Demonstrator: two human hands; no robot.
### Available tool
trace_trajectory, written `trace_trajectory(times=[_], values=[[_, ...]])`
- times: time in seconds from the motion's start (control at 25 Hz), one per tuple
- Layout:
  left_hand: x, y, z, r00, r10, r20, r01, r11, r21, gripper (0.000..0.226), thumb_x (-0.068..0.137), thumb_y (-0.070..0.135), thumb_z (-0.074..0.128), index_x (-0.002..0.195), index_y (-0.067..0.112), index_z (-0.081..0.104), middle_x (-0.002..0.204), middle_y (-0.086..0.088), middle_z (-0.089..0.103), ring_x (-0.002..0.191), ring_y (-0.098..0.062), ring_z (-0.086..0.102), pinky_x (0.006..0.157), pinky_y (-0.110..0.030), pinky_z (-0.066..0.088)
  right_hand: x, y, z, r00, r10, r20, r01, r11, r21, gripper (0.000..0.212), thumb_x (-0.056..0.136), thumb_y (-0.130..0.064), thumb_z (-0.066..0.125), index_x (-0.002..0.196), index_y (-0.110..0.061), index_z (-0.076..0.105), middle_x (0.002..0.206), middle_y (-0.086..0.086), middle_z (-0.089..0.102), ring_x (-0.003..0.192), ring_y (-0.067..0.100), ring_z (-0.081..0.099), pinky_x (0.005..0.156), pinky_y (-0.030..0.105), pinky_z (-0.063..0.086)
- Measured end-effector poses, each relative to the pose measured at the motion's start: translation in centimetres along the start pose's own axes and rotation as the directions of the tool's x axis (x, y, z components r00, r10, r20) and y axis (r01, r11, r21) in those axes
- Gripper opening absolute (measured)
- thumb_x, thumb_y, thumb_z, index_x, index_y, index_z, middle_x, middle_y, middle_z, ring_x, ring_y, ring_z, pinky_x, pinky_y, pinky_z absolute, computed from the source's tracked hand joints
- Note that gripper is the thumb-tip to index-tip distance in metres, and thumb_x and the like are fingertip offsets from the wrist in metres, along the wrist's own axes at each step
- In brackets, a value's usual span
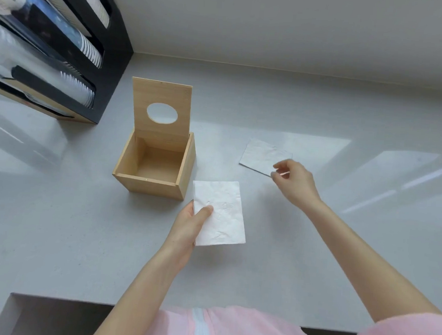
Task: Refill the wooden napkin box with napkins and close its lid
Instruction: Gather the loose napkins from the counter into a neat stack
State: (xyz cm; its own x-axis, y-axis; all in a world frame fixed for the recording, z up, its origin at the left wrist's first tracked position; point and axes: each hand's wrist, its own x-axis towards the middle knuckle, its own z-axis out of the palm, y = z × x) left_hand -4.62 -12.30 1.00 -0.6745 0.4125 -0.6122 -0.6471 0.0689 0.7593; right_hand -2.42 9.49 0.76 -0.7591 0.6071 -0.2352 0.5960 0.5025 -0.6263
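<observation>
The wooden napkin box (153,166) stood empty on the grey counter (54,221), its lid (161,108) tipped upright at the back — presumably left so to keep the opening free for filling. The left hand (188,226) gripped a white napkin (219,214) by its near edge, thumb on top, just beside the box's front corner. The right hand (293,181) reached farther right, fingertips closed in a pinch on the near corner of a second napkin (264,156) lying flat — gathering it, I judged, before loading both.
</observation>
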Motion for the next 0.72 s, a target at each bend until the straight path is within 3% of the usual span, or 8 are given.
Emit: trace_trajectory(times=[0.12,0.24,0.4,0.56,0.72], values=[[0.6,0.3,1.0,1.000,-0.003,-0.028,0.003,1.000,-0.005,0.016,0.093,0.011,0.046,0.095,0.020,0.060,0.094,0.003,0.068,0.083,-0.010,0.064,0.072,-0.023,0.051,3.5,-0.1,-0.3,0.994,-0.099,0.039,0.106,0.954,-0.280,0.040,0.092,-0.020,0.051,0.128,-0.006,0.045,0.131,0.014,0.046,0.121,0.030,0.042,0.096,0.039,0.038],[1.0,0.5,1.6,0.999,-0.008,-0.049,0.007,1.000,-0.005,0.016,0.094,0.012,0.046,0.097,0.019,0.060,0.097,0.002,0.068,0.086,-0.012,0.064,0.074,-0.025,0.051,5.6,-0.3,0.2,0.988,-0.116,0.101,0.153,0.825,-0.544,0.051,0.090,-0.024,0.054,0.134,-0.004,0.035,0.135,0.018,0.039,0.123,0.034,0.036,0.098,0.040,0.034],[1.2,0.8,1.9,0.999,-0.008,-0.049,0.008,1.000,0.002,0.017,0.094,0.012,0.046,0.097,0.021,0.060,0.099,0.003,0.068,0.087,-0.012,0.065,0.076,-0.026,0.052,6.5,-0.5,0.8,0.991,0.026,0.129,0.049,0.836,-0.546,0.048,0.086,-0.019,0.056,0.127,-0.003,0.038,0.129,0.018,0.041,0.120,0.034,0.038,0.095,0.040,0.035],[1.2,0.9,1.9,0.998,-0.002,-0.059,0.003,1.000,0.015,0.018,0.094,0.012,0.046,0.095,0.021,0.060,0.095,0.005,0.068,0.083,-0.009,0.065,0.071,-0.024,0.052,6.9,-0.7,1.0,0.987,0.070,0.143,0.018,0.843,-0.537,0.037,0.087,-0.014,0.052,0.120,-0.001,0.042,0.127,0.018,0.044,0.119,0.033,0.039,0.092,0.038,0.036],[1.0,0.9,1.5,0.998,0.006,-0.058,-0.004,1.000,0.025,0.017,0.093,0.012,0.046,0.094,0.021,0.061,0.094,0.006,0.069,0.082,-0.008,0.065,0.071,-0.024,0.052,6.3,-0.6,1.4,0.994,0.070,0.085,-0.028,0.904,-0.427,0.025,0.086,-0.004,0.048,0.111,-0.002,0.044,0.120,0.017,0.050,0.105,0.033,0.050,0.071,0.034,0.035]])
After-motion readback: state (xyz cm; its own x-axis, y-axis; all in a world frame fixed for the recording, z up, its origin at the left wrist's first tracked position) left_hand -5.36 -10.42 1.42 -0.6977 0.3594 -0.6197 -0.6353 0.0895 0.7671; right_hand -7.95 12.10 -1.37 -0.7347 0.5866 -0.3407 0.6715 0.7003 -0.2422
